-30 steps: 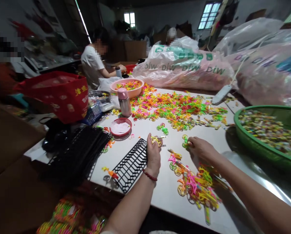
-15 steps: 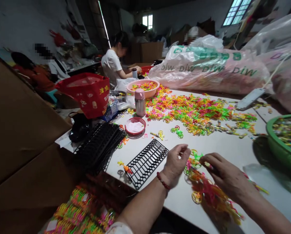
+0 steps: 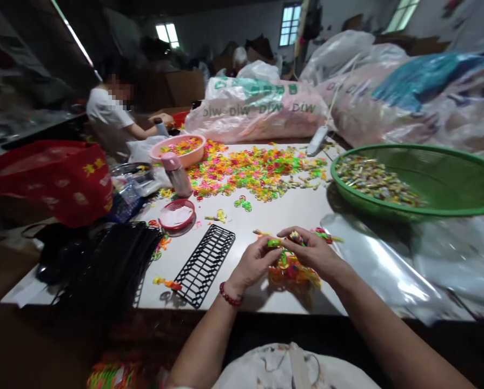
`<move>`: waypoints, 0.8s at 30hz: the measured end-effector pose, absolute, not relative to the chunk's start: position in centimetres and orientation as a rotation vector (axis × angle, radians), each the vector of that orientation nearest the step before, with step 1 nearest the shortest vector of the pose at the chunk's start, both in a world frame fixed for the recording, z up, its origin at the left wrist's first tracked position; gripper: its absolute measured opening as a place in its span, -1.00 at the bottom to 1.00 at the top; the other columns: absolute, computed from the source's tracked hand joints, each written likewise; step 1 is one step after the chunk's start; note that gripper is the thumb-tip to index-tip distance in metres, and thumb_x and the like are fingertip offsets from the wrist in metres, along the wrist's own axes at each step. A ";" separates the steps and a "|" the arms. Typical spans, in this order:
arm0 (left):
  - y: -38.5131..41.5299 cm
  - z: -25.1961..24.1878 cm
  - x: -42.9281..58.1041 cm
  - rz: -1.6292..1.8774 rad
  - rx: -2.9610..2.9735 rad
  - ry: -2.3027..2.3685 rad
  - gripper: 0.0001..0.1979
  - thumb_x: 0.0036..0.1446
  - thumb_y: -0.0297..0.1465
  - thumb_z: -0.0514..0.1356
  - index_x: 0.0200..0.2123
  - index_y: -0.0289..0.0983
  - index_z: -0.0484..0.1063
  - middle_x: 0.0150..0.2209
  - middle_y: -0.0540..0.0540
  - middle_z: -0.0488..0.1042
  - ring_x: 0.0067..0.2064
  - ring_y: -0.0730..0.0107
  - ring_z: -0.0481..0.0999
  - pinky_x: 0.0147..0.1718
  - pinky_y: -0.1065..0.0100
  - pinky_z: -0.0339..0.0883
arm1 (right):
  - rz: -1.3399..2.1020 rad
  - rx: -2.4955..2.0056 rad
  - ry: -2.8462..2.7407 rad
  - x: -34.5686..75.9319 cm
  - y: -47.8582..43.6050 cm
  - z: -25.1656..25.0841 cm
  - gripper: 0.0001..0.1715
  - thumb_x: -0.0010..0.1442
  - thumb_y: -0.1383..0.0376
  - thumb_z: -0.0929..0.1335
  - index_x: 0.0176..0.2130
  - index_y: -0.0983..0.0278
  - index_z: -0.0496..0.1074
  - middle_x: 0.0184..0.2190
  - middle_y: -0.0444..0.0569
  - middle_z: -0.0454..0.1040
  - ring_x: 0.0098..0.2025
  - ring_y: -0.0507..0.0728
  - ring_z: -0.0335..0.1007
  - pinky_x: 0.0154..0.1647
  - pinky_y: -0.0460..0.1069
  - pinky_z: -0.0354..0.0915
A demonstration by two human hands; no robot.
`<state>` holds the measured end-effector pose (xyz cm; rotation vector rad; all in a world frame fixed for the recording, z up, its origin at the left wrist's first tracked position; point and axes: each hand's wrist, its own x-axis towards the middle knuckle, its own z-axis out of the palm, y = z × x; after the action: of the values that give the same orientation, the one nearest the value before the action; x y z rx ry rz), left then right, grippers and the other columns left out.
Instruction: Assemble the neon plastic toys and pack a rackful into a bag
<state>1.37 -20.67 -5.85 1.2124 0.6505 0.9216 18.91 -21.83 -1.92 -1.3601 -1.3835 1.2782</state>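
Observation:
My left hand [image 3: 253,263] and my right hand [image 3: 312,252] meet over a small heap of bright plastic toy pieces [image 3: 292,272] at the near edge of the white table [image 3: 282,210]. Both hands pinch small coloured pieces between thumb and fingers; the left holds a green bit [image 3: 273,243], the right a tiny multicoloured piece [image 3: 295,236]. A black plastic grid tray [image 3: 205,263] lies flat just left of my left hand.
A big spread of coloured plastic pieces [image 3: 252,170] covers the table's far half. A green basin [image 3: 420,181] of small parts sits right, clear plastic sheets [image 3: 391,265] in front. A stack of black trays [image 3: 104,267], red dish [image 3: 177,214], pink bottle [image 3: 176,174], pink bowl [image 3: 183,149], red bag [image 3: 51,178] stand left. A person [image 3: 114,116] works behind.
Both hands drew together over the near heap and now pinch small pieces. The camera view swung to the right, bringing the green basin fully into sight.

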 end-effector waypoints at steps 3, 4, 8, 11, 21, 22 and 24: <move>-21.8 -5.9 1.9 0.936 1.117 0.700 -0.71 0.14 -0.22 0.25 -0.15 -0.29 0.45 -0.38 -0.01 0.41 -0.43 0.54 0.36 -0.42 0.49 0.26 | 1.468 -1.283 -1.093 19.1 -23.0 -2.0 -0.46 0.00 -0.02 0.48 -0.14 0.26 0.43 -0.64 -0.31 0.22 -0.68 -0.11 -0.08 -0.67 -0.14 -0.10; -22.2 -6.0 2.0 0.934 1.080 0.698 -0.73 0.14 -0.24 0.25 -0.17 -0.30 0.44 -0.42 0.01 0.40 -0.46 0.56 0.35 -0.43 0.49 0.24 | 1.492 -1.258 -1.043 19.1 -23.4 -2.1 -0.48 -0.02 0.00 0.49 -0.17 0.27 0.44 -0.67 -0.33 0.19 -0.69 -0.12 -0.11 -0.68 -0.15 -0.12; -23.5 -5.9 2.4 0.941 0.912 0.684 -0.76 0.09 -0.26 0.30 -0.26 -0.30 0.42 -0.41 0.00 0.41 -0.47 0.58 0.35 -0.44 0.51 0.22 | 1.573 -1.157 -0.940 19.0 -24.7 -3.0 -0.57 -0.04 0.07 0.52 -0.26 0.28 0.47 -0.63 -0.26 0.29 -0.64 -0.10 0.10 -0.63 -0.15 0.03; -24.1 -5.7 2.8 0.963 0.811 0.683 -0.75 0.08 -0.26 0.29 -0.23 -0.29 0.43 -0.33 -0.05 0.45 -0.38 0.51 0.41 -0.37 0.48 0.27 | 1.658 -1.065 -0.830 18.9 -25.3 -3.5 -0.61 -0.03 0.10 0.52 -0.29 0.29 0.47 -0.58 -0.22 0.34 -0.61 -0.09 0.16 -0.61 -0.16 0.09; -26.1 -6.1 2.7 1.434 1.537 1.159 -0.67 0.16 -0.22 0.24 -0.04 -0.21 0.43 -0.07 -0.20 0.47 -0.05 0.23 0.45 -0.03 0.26 0.32 | 1.663 -0.923 -0.627 19.2 -25.9 -3.7 -0.60 -0.11 0.20 0.58 -0.41 0.33 0.38 -0.63 -0.34 0.06 -0.64 -0.17 -0.22 -0.70 -0.22 -0.16; -26.5 -6.2 2.7 1.414 1.671 1.126 -0.64 0.15 -0.25 0.25 0.00 -0.21 0.42 -0.02 -0.22 0.45 0.03 0.18 0.42 0.05 0.21 0.29 | 1.653 -0.918 -0.621 18.9 -26.0 -3.7 -0.60 -0.11 0.20 0.58 -0.41 0.34 0.39 -0.64 -0.33 0.07 -0.64 -0.17 -0.20 -0.70 -0.23 -0.14; -27.1 -6.4 3.0 1.304 1.855 1.052 -0.55 0.16 -0.29 0.25 0.11 -0.22 0.36 0.11 -0.27 0.37 0.18 0.10 0.31 0.18 0.10 0.18 | 1.644 -0.920 -0.608 18.2 -26.1 -3.9 -0.59 -0.11 0.18 0.58 -0.40 0.34 0.40 -0.65 -0.33 0.10 -0.65 -0.17 -0.17 -0.70 -0.22 -0.12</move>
<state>3.02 -27.12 -6.43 1.8546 1.0519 1.3036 18.21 -26.13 -3.93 -0.9200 -0.6083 1.6437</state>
